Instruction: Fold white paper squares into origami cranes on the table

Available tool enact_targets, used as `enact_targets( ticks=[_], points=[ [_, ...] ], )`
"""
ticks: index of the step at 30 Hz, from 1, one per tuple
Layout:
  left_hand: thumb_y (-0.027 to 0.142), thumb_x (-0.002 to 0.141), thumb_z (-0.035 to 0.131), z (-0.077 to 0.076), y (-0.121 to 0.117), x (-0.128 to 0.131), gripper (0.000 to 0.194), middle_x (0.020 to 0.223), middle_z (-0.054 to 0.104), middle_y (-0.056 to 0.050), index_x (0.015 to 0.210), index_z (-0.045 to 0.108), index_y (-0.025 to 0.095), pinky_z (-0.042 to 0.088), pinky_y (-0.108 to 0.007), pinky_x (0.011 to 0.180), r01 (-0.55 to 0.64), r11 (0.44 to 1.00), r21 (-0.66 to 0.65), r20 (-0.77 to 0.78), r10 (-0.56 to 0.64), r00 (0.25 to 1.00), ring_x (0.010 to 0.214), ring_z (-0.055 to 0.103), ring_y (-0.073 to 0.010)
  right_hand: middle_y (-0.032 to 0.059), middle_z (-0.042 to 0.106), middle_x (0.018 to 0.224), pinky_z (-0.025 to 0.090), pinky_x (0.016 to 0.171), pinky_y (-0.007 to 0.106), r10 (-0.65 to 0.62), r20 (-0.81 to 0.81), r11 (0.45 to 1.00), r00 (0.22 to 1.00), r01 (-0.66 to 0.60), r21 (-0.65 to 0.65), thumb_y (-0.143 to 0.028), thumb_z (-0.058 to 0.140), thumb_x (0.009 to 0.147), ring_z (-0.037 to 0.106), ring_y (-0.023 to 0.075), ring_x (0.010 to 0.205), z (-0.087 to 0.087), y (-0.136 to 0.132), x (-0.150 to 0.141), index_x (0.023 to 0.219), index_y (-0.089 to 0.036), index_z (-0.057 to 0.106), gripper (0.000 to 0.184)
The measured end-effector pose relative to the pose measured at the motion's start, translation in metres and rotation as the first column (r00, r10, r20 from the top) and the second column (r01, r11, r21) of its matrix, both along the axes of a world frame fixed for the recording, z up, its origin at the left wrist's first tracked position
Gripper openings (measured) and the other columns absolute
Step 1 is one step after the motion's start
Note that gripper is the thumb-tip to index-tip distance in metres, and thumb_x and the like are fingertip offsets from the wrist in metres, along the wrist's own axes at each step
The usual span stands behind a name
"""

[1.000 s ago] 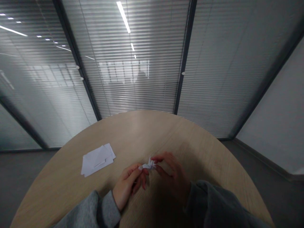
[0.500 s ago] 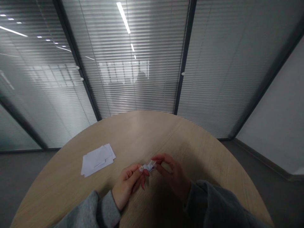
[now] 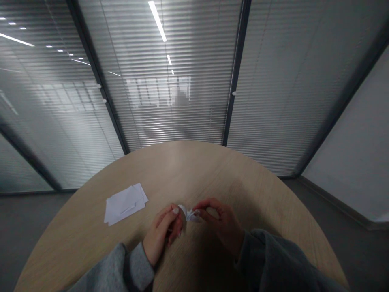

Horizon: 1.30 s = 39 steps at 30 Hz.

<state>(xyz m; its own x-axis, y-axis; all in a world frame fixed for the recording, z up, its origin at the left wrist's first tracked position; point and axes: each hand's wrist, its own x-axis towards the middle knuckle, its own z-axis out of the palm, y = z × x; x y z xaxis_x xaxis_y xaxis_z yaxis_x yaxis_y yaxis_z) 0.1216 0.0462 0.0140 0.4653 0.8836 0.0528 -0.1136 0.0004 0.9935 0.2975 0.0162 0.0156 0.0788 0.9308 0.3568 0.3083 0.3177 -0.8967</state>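
Observation:
A small, crumpled or folded piece of white paper (image 3: 189,215) spans the gap between my two hands, just above the table. My left hand (image 3: 164,229) pinches its left end, thumb on top and fingers curled beneath. The thumb and forefinger of my right hand (image 3: 217,219) close on its right end. Part of the paper is hidden by the fingertips, so its exact shape is hard to make out. Left of my left hand, a loose pile of white paper sheets (image 3: 126,205) lies flat on the table.
The round wooden table (image 3: 194,170) curves away in front of me. Beyond its far edge stand glass panels with blinds (image 3: 179,125) in dark frames. A white wall (image 3: 352,134) rises at the right.
My left fingers have shifted slightly left and curled in more, and the paper between the hands shows more of its length. My right hand has barely moved.

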Motion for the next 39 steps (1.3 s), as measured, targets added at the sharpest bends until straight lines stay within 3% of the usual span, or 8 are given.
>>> enact_targets(
  ticks=[3,7,19,26,39],
  points=[
    [0.057,0.084,0.047,-0.0006,-0.0009,0.0008,0.041,0.053,0.050,0.006,0.074,0.051,0.018,0.025,-0.017,0.034,-0.027,0.999,-0.030,0.012,0.028,1.000,0.034,0.031,-0.0040,0.0037,0.067,0.076,0.046,0.072,0.032,0.023,0.018,1.000,1.000,-0.023,-0.002,-0.031,0.063,0.078,0.061,0.0190,0.075,0.0017,-0.0015,-0.0007,0.078,-0.019,0.070,0.014],
    [0.061,0.076,0.055,0.0003,-0.0014,0.0019,0.048,0.052,0.053,0.007,0.098,0.052,0.018,0.024,-0.015,0.031,0.043,0.993,-0.111,-0.004,-0.043,0.999,0.031,0.032,-0.0042,0.0036,0.066,0.074,0.046,0.072,0.033,0.064,0.074,0.996,0.995,-0.068,0.049,-0.031,0.063,0.080,0.061,0.0187,0.074,0.0023,-0.0031,-0.0006,0.078,-0.019,0.071,0.015],
    [0.046,0.071,0.066,-0.0021,0.0000,0.0019,0.035,0.056,0.059,0.004,0.085,0.056,0.015,0.025,-0.015,0.030,0.163,0.975,-0.150,0.023,-0.161,0.987,0.031,0.034,-0.0025,0.0026,0.067,0.071,0.047,0.065,0.030,0.011,0.214,0.977,0.977,-0.056,0.205,-0.031,0.061,0.084,0.061,0.0178,0.072,0.0061,-0.0048,0.0007,0.078,-0.021,0.070,0.015],
    [0.046,0.072,0.066,-0.0003,-0.0001,0.0020,0.037,0.057,0.060,0.003,0.089,0.057,0.014,0.024,-0.014,0.030,0.118,0.982,-0.146,-0.001,-0.120,0.993,0.030,0.033,-0.0018,0.0028,0.069,0.071,0.046,0.066,0.030,0.000,0.301,0.943,0.954,-0.100,0.318,-0.028,0.056,0.087,0.060,0.0177,0.071,0.0088,-0.0046,0.0010,0.083,-0.021,0.069,0.016],
    [0.049,0.068,0.071,0.0024,-0.0020,0.0034,0.042,0.062,0.062,0.002,0.087,0.056,0.015,0.025,-0.014,0.029,0.111,0.988,-0.105,-0.049,-0.117,0.992,0.031,0.034,-0.0011,0.0017,0.067,0.070,0.045,0.064,0.029,-0.107,0.325,0.913,0.940,-0.037,0.406,-0.022,0.060,0.084,0.059,0.0171,0.070,0.0096,-0.0056,0.0008,0.078,-0.021,0.064,0.008]
  ],
)
